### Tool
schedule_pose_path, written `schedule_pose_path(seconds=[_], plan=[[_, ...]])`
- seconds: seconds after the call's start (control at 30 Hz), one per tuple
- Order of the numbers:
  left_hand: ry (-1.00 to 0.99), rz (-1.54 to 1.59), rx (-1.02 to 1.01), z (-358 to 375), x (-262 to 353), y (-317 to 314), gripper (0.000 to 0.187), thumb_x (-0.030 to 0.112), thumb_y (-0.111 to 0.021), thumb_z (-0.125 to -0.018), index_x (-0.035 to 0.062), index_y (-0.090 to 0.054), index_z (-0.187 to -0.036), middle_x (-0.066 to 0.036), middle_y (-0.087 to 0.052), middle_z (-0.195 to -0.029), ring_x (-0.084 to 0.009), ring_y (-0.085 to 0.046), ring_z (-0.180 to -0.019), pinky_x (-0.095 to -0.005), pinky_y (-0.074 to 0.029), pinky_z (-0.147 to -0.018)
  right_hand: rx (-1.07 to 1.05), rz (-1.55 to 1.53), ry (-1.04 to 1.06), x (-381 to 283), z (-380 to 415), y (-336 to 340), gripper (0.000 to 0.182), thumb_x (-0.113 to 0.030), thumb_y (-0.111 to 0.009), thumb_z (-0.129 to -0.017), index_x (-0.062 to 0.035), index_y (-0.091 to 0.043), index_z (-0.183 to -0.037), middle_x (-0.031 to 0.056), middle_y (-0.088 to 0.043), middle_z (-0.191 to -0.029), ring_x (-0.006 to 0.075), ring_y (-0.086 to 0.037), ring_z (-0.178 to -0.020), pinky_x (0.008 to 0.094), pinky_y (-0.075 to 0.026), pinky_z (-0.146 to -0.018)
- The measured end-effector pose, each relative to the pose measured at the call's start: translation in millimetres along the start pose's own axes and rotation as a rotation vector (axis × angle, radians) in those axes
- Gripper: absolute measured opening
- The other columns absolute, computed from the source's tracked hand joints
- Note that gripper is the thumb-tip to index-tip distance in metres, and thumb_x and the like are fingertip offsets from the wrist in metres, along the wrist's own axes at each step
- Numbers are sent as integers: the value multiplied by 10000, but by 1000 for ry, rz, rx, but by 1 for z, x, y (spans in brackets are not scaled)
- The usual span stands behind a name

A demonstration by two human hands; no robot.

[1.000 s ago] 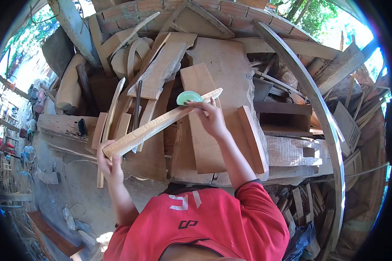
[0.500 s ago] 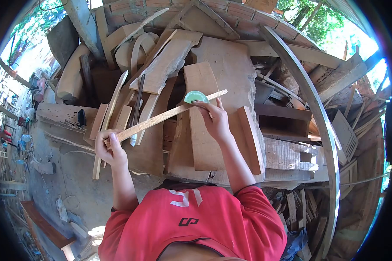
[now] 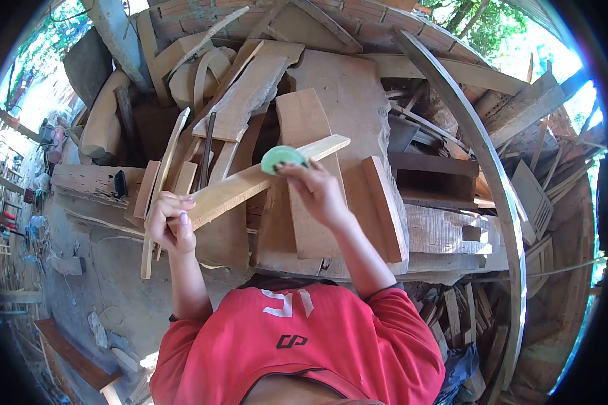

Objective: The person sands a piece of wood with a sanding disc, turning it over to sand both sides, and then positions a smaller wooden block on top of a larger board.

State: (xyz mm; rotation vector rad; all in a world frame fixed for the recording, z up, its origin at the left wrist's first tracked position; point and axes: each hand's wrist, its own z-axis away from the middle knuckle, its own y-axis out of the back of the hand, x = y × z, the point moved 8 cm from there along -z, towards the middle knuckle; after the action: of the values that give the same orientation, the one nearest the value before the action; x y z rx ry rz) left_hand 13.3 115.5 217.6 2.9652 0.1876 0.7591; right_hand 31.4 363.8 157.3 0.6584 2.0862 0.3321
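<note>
My left hand (image 3: 171, 221) grips the lower left end of a narrow wooden board (image 3: 233, 194), thumb on the near side and fingers curled over the edge. The board slants up to the right, in the air above the bench, with its wide face toward me. In my right hand (image 3: 317, 192) is a round green sanding disc (image 3: 277, 158), pinched by the fingers and lying against the board right of its middle. Fingertips cover part of the disc. Below the board, a flat plank (image 3: 311, 236) lies on a large wooden slab (image 3: 361, 101).
Sawn wood pieces (image 3: 250, 91) are piled beyond the board on the left. A long curved beam (image 3: 483, 152) arcs down the right side. Offcuts (image 3: 456, 314) fill the lower right. A small wooden bench (image 3: 74, 354) stands at lower left, and a brick wall (image 3: 378, 30) behind.
The board has rolled from its thin edge to its wide face toward me. My right hand has slid the sanding disc a little left along it, and more of the disc shows.
</note>
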Motion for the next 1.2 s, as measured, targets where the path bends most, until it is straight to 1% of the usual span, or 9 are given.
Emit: schedule_pose_path(seconds=[0.17,0.27,0.5,0.6,0.77,0.9,1.0,1.07,1.2], plan=[[-115,-37,-68,-4,10,-6,196,176,-551,-735,31,-460,-640,-93,-569,-596,-220,-543,-530,-298,-438,-572,27,127,-95,42,13,17,206,-88,-545,-839,-142,-604,-1029,67,-642,-946,226,-607,-914,478,-282,-1001],[-28,9,-11,5,4,-3,229,224,-552,-751,3,-489,-756,-84,-571,-605,-209,-555,-567,-305,-440,-631,149,378,-447,120,17,52,145,-139,-528,-853,-134,-621,-965,108,-643,-822,290,-608,-740,490,-343,-927],[-43,-12,19,-1,10,-7,383,291,-542,-762,-45,-489,-939,-70,-577,-611,-192,-553,-573,-316,-413,-683,41,158,-58,20,3,2,180,-133,-585,-818,-162,-631,-990,61,-650,-908,239,-621,-822,502,-336,-942],[-70,-54,9,1,15,-6,382,288,-545,-755,-45,-499,-937,-65,-579,-607,-189,-547,-562,-315,-404,-626,34,342,-55,17,6,5,171,-141,-584,-821,-189,-626,-980,18,-659,-880,184,-632,-828,599,-115,-1014],[-171,-15,-138,-1,27,-19,325,261,-541,-757,-27,-479,-894,-86,-554,-636,-192,-529,-624,-328,-384,-625,136,485,-434,141,12,48,124,-190,-519,-873,-124,-604,-936,62,-638,-739,275,-616,-687,640,-217,-944],[-166,19,-80,-7,25,-16,260,222,-559,-701,0,-498,-823,-61,-569,-615,-192,-536,-554,-310,-394,-568,42,182,-325,99,2,23,131,-208,-558,-841,-115,-626,-902,87,-640,-797,275,-618,-744,601,-239,-969],[-139,16,-91,-5,18,-13,256,223,-556,-706,0,-494,-815,-62,-561,-612,-189,-528,-555,-308,-395,-574,-58,176,-36,9,13,5,181,-153,-607,-806,-175,-625,-985,38,-652,-915,211,-625,-878,591,-182,-1010],[-123,16,-94,-2,16,-11,258,221,-557,-706,-3,-493,-817,-62,-561,-616,-189,-526,-563,-306,-395,-576,-2,217,-2,27,17,12,200,-140,-590,-816,-181,-615,-1011,40,-656,-872,204,-632,-839,587,-183,-1008],[-107,22,-102,1,11,-7,262,227,-564,-716,-4,-491,-816,-69,-562,-626,-192,-528,-576,-308,-401,-580,108,594,-362,134,29,55,164,-212,-478,-883,-139,-577,-992,90,-641,-727,283,-614,-669,601,-267,-944]])
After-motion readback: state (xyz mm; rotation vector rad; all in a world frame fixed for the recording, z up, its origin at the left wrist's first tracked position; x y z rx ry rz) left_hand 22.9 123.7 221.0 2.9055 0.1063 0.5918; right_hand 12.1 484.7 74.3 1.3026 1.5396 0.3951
